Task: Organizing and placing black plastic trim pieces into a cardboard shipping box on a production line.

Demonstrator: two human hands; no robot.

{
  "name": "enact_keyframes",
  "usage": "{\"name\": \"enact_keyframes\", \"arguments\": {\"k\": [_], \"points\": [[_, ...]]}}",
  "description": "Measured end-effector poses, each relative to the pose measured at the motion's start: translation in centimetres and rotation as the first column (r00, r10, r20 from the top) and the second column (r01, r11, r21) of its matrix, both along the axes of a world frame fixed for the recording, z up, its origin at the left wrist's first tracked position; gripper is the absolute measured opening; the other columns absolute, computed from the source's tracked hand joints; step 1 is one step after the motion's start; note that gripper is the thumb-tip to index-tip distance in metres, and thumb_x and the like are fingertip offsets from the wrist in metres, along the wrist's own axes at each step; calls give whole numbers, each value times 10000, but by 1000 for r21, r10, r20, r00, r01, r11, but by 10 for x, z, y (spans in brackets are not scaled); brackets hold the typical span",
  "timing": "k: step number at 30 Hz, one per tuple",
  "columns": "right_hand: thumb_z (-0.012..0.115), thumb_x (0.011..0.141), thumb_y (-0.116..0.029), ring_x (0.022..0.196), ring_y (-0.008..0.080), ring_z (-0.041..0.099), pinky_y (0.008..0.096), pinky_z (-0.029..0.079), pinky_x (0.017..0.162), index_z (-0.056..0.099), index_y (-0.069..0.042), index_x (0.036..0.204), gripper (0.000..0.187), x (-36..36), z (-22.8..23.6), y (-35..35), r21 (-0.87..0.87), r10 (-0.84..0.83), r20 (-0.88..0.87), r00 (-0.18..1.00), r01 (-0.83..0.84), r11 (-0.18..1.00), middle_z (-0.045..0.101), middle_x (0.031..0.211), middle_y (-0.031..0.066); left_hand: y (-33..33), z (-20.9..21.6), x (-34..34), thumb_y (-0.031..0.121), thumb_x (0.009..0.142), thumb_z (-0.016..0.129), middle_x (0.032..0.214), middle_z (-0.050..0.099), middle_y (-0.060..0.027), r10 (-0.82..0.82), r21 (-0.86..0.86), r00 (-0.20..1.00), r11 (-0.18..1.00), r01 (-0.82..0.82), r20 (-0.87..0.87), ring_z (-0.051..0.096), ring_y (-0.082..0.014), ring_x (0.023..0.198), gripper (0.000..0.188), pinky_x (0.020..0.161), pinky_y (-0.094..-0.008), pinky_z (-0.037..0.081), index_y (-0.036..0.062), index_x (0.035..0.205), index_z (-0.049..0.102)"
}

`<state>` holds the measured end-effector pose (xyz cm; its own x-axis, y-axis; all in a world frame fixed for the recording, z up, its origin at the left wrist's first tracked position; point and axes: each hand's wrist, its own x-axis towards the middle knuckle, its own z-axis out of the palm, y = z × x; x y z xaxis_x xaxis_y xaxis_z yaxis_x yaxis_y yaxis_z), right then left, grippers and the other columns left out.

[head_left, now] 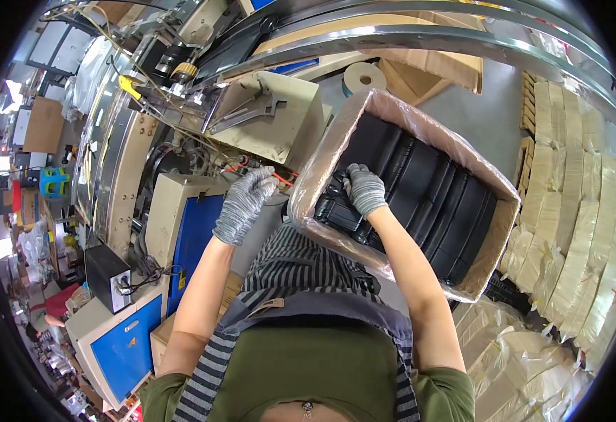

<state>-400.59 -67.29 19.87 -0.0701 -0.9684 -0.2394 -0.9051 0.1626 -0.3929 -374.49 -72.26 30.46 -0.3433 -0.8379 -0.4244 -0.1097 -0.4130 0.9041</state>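
Observation:
My left hand, in a grey knit glove, is raised left of the box. Its fingers are bent together beside a thin orange-red tube; whether they grip the tube or anything else is hidden. My right hand, gloved the same way, reaches into the near left part of a cardboard box lined with clear plastic film. Its curled fingers are on a black plastic part with rounded shapes at its end. Beside that part, several long black plastic pieces lie packed in a row.
A beige machine housing with a wrench on top stands beyond my left hand. Metal rails cross overhead. A tape roll lies behind the box. Stacked film-wrapped bundles stand right; a black power unit sits left.

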Motion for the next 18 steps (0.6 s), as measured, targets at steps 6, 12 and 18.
{"name": "enact_keyframes", "arguments": {"k": [6,12,18], "points": [[583,788,-229,875,317,612,417,503,740,566,-78,948,220,-9,-8,-1,-63,-58,-80,995,53,997,601,943,146,15,9,-31,126,873,590,919,675,-112,-282,-388,866,806,447,412,638,-194,876,193,786,-317,512,31,1035,636],[598,772,-253,929,311,600,412,492,807,582,-95,1000,278,-17,-20,-3,-54,-196,11,981,196,979,605,992,143,21,-74,-136,100,861,427,890,618,-115,-89,-372,367,-47,927,926,616,-266,844,210,791,-345,475,50,924,621],[593,796,-265,945,322,597,418,482,816,590,-97,1033,291,-26,-19,12,-40,-298,57,953,301,953,611,1026,145,0,-109,-187,154,872,465,991,673,-125,-159,114,-107,32,993,981,650,-273,915,243,765,-413,483,108,1037,637]]}}
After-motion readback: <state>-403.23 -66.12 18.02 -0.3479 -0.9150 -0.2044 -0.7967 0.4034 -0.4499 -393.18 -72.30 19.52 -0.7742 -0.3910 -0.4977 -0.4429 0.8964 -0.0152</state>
